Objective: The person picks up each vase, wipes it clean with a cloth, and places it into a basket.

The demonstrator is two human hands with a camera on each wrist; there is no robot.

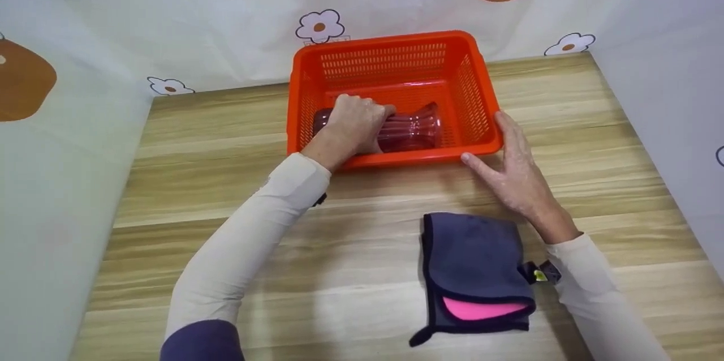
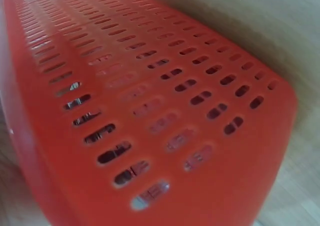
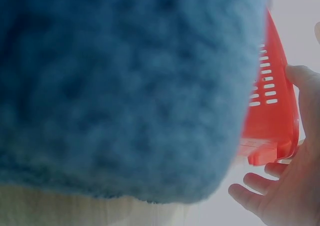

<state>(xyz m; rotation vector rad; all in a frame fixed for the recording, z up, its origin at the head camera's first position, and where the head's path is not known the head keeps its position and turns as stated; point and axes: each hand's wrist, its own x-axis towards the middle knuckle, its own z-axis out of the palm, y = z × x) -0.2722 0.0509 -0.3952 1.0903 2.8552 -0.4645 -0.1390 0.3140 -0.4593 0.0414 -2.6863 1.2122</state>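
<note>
1. As my left arm reached across the near rim into the orange basket [image 1: 390,52], my left hand [image 1: 355,126] lay over a clear ribbed glass vase [image 1: 410,130], fingers curled round its middle in a firm hold.
2. The vase lay on its side on the basket floor, against the near wall, its flared mouth toward the right and its rounded base toward the left, partly hidden under my hand.
3. The basket stood on the wooden table [image 1: 198,180] at the far edge, close to the flowered backdrop [image 1: 226,16].
4. In the left wrist view, only the slotted outer wall of the basket [image 2: 150,101] was visible, at close range and blurred; glints of glass showed through the lower slots, but the hand itself was out of frame.
5. My right hand [image 1: 517,171] rested at the basket's near right corner, fingers straight and spread, with the fingertips touching the corner wall and the palm down toward the table. It held nothing.
6. The right wrist view confirmed this: my right hand [image 3: 287,186] stood flat against the basket corner [image 3: 272,121], fingers loosely extended.
7. A folded dark blue cloth [image 1: 472,267] with a pink inner face lay on the table nearer to me, just beside my right wrist and apart from the basket.
8. In the right wrist view the same cloth [image 3: 125,86] filled most of the frame, blurred by its nearness to the lens.
</note>
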